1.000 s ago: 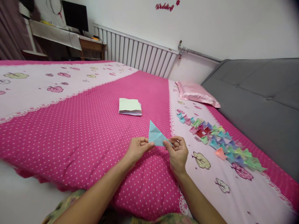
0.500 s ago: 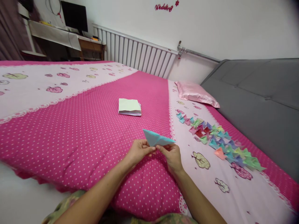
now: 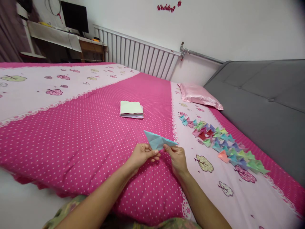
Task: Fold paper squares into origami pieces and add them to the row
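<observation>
A light blue sheet of paper (image 3: 155,142), folded into a wide triangular shape with a crease near its middle, is held above the bed. My left hand (image 3: 143,155) pinches its lower left part, thumb in front. On the right side, my right hand (image 3: 175,156) grips it between thumb and fingers. Beyond them a stack of square paper (image 3: 131,108), pale green on top, lies on the pink dotted cover. To the right, several folded paper boats (image 3: 224,143) in many colours stand in rows.
The bed cover (image 3: 100,127) is pink with white dots and printed pale bands. A pink pillow (image 3: 199,96) lies against the grey headboard (image 3: 259,86). A white radiator (image 3: 138,51) runs along the wall, and a desk with a monitor (image 3: 75,17) stands at the back left.
My right thumb has shifted up and to the right along the blue paper, away from my left thumb. Both hands still hold the paper. The stack and the boats stay put.
</observation>
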`<state>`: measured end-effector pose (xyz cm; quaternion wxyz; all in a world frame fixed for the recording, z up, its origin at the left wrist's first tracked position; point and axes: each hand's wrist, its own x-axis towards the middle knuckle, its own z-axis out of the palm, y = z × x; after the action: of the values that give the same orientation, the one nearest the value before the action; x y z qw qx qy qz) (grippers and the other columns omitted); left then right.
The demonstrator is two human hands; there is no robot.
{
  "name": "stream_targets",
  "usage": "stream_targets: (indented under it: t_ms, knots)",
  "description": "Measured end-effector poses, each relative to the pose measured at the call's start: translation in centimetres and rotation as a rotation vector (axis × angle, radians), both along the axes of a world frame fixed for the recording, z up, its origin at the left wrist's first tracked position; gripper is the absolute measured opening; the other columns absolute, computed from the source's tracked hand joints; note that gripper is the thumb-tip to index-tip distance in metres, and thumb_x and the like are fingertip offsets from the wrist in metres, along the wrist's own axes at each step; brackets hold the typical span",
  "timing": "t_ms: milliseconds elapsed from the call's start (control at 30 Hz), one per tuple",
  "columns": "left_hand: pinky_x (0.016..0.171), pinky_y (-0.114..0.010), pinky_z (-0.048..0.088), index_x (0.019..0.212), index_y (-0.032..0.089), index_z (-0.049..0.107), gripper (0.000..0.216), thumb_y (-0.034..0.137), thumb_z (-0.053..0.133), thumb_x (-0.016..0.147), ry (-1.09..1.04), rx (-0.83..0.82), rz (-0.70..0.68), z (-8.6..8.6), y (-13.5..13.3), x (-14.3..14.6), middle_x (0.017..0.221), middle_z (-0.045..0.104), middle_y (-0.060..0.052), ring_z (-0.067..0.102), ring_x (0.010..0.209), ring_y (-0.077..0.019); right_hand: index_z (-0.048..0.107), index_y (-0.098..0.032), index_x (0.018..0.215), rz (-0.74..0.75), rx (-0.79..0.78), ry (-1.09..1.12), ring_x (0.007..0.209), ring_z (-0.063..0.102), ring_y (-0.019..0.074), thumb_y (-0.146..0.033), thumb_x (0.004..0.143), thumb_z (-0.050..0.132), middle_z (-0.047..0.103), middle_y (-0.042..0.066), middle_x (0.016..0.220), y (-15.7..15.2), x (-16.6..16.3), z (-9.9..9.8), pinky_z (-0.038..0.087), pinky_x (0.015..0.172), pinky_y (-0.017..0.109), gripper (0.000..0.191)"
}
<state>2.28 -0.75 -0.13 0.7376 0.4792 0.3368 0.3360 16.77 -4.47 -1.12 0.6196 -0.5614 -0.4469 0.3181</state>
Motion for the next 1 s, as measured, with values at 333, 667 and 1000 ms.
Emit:
stream_targets:
  t_ms: [333,667,1000]
  knots:
    - [0.057,-0.022,0.047,0.063,0.008,0.060,0.035,0.037,0.076,0.053,0.025,-0.047,-0.004,0.2,0.1,0.0,0.072,0.069,-0.013,0.064,0.060,-0.0144,0.058,-0.013,0.049,-0.111,0.070,0.040,0.046,0.043,0.0087,-0.037,0.068,0.067,0.050,-0.004,0.045,0.1,1.2,0.0,0.035,0.051,0.023,0.032]
    - [0.058,-0.021,0.045,0.062,0.009,0.058,0.029,0.033,0.074,0.059,0.020,-0.054,0.043,-0.4,0.8,-0.2,0.069,0.068,-0.010,0.063,0.060,-0.0129,0.070,-0.018,0.081,-0.128,0.146,0.292,0.077,0.061,0.0169,-0.035,0.072,0.064,0.069,0.005,0.083,0.9,2.2,0.1,0.044,0.067,0.028,0.020]
    - [0.062,-0.025,0.045,0.091,0.012,0.059,0.023,0.029,0.055,0.076,0.034,0.147,-0.060,-0.8,1.6,-0.6,0.083,0.065,-0.009,0.061,0.068,-0.0140,0.061,-0.020,0.104,0.350,0.081,0.354,0.084,0.061,0.0185,-0.042,0.078,0.054,0.066,0.008,0.094,0.2,1.9,0.3,0.047,0.068,0.027,0.035]
